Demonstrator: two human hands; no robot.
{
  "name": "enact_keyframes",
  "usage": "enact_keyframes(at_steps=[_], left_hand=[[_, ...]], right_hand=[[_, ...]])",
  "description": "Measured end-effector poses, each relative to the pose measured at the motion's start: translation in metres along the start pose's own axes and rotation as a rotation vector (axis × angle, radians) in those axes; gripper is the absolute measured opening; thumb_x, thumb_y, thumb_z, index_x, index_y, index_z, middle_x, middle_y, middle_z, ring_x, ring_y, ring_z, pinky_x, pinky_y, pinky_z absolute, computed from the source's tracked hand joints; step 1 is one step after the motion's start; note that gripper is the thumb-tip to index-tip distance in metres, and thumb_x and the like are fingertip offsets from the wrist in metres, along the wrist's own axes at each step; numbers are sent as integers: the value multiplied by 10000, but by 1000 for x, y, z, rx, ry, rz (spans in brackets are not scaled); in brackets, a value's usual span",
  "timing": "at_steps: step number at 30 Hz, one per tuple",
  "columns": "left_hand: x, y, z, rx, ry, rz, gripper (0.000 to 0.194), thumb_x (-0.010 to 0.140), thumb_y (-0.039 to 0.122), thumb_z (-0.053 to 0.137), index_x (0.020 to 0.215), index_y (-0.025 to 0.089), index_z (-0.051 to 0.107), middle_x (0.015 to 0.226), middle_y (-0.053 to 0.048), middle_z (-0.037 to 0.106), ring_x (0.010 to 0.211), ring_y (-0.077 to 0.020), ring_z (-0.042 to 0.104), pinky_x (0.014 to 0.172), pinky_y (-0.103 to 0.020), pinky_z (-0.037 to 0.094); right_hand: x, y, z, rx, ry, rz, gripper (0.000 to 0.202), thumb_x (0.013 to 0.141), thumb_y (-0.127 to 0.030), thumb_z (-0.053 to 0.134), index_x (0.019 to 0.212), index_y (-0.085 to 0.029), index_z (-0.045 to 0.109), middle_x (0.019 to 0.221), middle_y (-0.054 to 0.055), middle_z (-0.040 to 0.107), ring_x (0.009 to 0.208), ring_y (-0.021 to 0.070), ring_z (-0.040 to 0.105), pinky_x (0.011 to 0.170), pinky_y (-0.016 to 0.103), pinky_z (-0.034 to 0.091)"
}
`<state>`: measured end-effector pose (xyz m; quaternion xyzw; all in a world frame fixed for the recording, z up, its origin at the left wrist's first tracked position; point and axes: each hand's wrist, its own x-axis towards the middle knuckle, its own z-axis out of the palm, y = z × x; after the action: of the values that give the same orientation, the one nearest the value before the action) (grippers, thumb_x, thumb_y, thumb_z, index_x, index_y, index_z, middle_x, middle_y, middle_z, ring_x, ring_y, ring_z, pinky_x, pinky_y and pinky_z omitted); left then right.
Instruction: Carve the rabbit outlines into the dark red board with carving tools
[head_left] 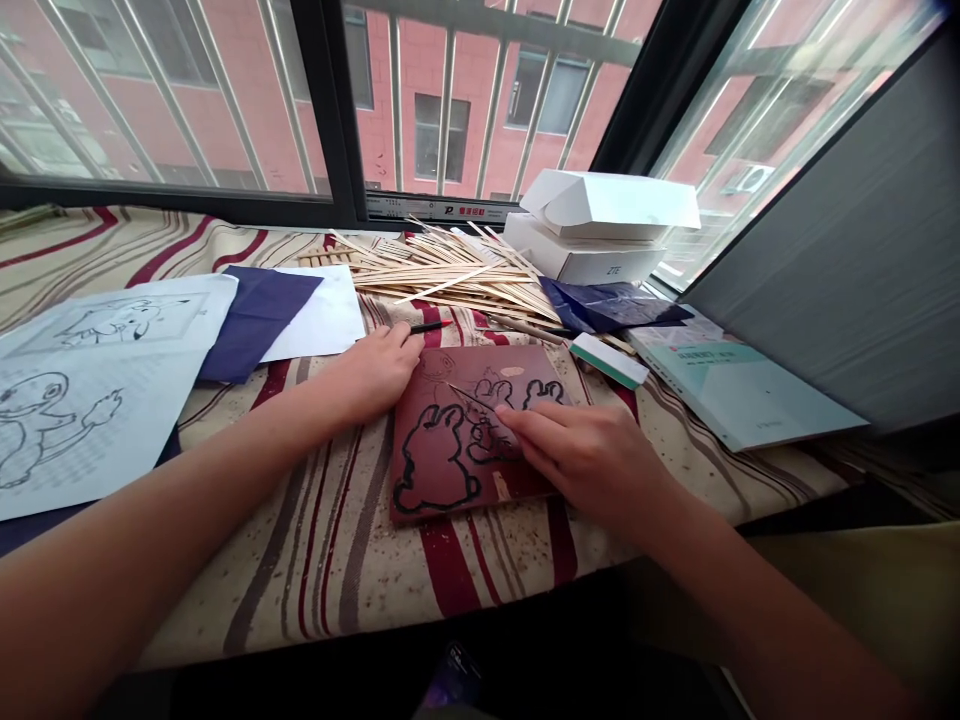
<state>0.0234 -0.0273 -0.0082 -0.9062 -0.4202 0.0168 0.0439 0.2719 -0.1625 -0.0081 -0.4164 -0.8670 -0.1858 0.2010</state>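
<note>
A reddish-brown board (499, 485) lies on the striped cloth, with thick black outlines of round-eared figures and fainter scratched lines near its top left. My left hand (386, 368) is closed at the board's upper left corner, fingers together against its edge. Just past those fingers is a black pen with a red end (431, 326); whether they touch it I cannot tell. My right hand (577, 440) rests over the board's right side and pinches a thin pointed stick (472, 398). Its tip points up and left, at the faint lines.
Behind the board lie a heap of thin wooden sticks (457, 270) and white boxes (585, 255). At right are dark blue sheets (611, 303), a green-and-white box (609, 360) and a book (742, 385). Drawn paper sheets (97, 390) lie left. Barred windows (480, 100) stand behind.
</note>
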Motion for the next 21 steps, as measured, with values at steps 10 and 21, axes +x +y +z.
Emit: enact_keyframes(at_steps=[10,21], left_hand=[[1,-4,4,29,77,44,354,983,122,333,1116,84,659,1107,-205,659,978,-283,629,945,-461,566],[0,0,-1,36,21,2,387,1000,127,309,1179,82,649,1179,-199,654,1061,-289,638,1004,-463,560]], right_hand=[[-2,-8,-3,-56,-12,-29,265,1026,-154,547,1131,-110,786,717,5,693,547,162,592,521,333,302],[0,-6,2,1,-19,11,282,1036,-157,527,1161,-110,776,728,8,706,574,156,618,542,328,313]])
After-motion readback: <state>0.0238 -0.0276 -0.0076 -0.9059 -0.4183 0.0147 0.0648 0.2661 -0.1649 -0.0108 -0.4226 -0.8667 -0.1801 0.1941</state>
